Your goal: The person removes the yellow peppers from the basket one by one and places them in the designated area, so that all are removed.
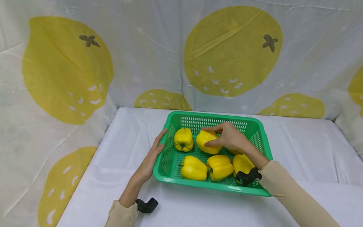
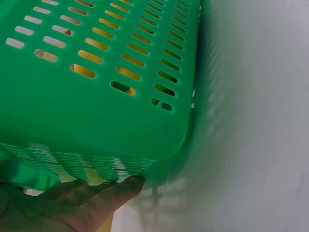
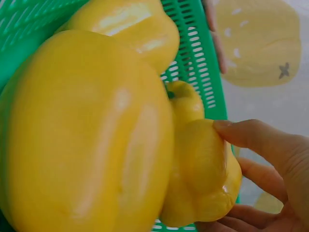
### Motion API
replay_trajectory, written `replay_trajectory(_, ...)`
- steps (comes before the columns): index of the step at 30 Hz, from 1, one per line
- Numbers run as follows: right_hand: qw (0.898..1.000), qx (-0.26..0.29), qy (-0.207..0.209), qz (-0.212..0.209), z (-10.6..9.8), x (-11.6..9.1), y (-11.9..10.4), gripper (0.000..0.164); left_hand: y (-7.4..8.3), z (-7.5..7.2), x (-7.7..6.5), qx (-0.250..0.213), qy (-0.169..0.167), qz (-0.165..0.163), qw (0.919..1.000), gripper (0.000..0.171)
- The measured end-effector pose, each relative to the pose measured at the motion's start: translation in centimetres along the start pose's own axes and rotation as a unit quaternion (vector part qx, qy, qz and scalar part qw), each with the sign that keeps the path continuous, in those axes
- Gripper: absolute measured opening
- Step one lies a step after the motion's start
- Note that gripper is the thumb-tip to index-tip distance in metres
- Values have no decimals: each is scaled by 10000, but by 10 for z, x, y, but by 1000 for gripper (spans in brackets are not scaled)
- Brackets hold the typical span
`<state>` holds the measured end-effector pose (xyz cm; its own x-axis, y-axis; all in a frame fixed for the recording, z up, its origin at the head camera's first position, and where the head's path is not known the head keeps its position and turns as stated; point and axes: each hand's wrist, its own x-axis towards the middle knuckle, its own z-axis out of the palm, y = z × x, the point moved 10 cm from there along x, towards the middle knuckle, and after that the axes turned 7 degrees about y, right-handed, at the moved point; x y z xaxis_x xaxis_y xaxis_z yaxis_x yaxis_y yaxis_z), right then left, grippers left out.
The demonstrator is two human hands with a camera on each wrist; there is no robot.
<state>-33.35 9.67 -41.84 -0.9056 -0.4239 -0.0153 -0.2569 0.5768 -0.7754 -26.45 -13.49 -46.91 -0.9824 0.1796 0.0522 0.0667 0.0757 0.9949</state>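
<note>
A green plastic basket (image 1: 211, 184) with slotted walls stands on the white-covered table, holding several yellow bell peppers. My right hand (image 1: 229, 137) reaches into it and grips one yellow bell pepper (image 1: 206, 141) between thumb and fingers. In the right wrist view that same bell pepper (image 3: 203, 169) is under my thumb, beyond a large, close bell pepper (image 3: 91, 140). My left hand (image 1: 149, 161) lies against the basket's left side with fingers extended. From the left wrist, those fingers (image 2: 111, 195) rest along the outer wall.
Inside the basket, one bell pepper (image 1: 184, 139) sits at the left, and others, such as this bell pepper (image 1: 194, 168), line the front. Behind the table hangs a pale cloth (image 1: 154, 53) printed with lemons. A black wrist device (image 1: 146, 205) sits at the left cuff.
</note>
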Motion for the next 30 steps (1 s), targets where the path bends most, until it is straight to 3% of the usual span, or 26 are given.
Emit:
replay_trajectory(9, 9990, 73, 357, -261, -28, -6, -16, 57, 1, 1, 1, 9, -6, -22, 10000, 53)
replay_trajectory(17, 9947, 293, 941, 278, -84, -28, -13, 64, 0, 1, 1, -45, -15, -42, 10000, 52)
replay_trajectory(23, 9846, 186, 1603, 670, -139, -55, 4, 65, 0, 2, 0, -22, -11, -26, 10000, 52)
replay_trajectory(30, 9685, -92, 2383, 716, -187, -84, 38, 66, -1, 1, -1, 46, 31, -26, 10000, 52)
